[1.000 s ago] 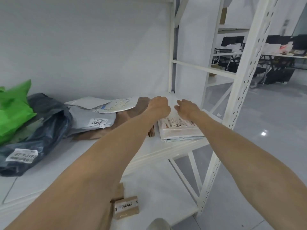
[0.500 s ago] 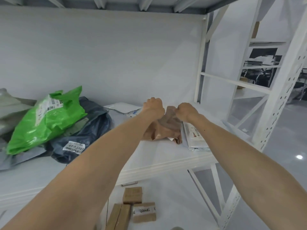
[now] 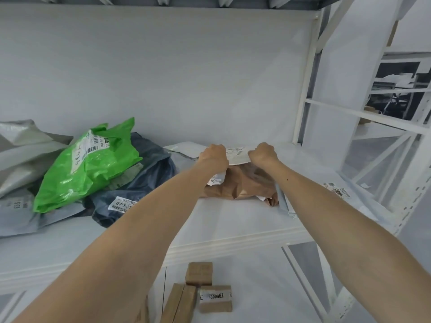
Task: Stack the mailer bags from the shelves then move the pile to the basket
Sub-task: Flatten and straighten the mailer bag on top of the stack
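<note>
Both my hands reach to the back of the white shelf (image 3: 233, 220). My left hand (image 3: 213, 156) and my right hand (image 3: 263, 155) each grip a side of a white labelled mailer bag (image 3: 238, 156), held just above a crumpled brown mailer bag (image 3: 242, 183). The brown bag lies on a flat white mailer bag (image 3: 338, 192) at the shelf's right end. Further left lie a bright green mailer bag (image 3: 88, 164), a dark grey-blue one (image 3: 140, 183) and grey ones (image 3: 21, 148). No basket is in view.
White perforated shelf uprights (image 3: 410, 194) stand at the right. On the lower shelf sit small brown cardboard boxes (image 3: 214, 298) and flat brown cartons (image 3: 179, 304). Another white mailer (image 3: 184, 149) lies behind my left hand. Desks and clutter show far right.
The brown bag was dragged right onto the flat white mailer. Both hands then moved to the back and took hold of the white labelled mailer. My view shifted left and upward.
</note>
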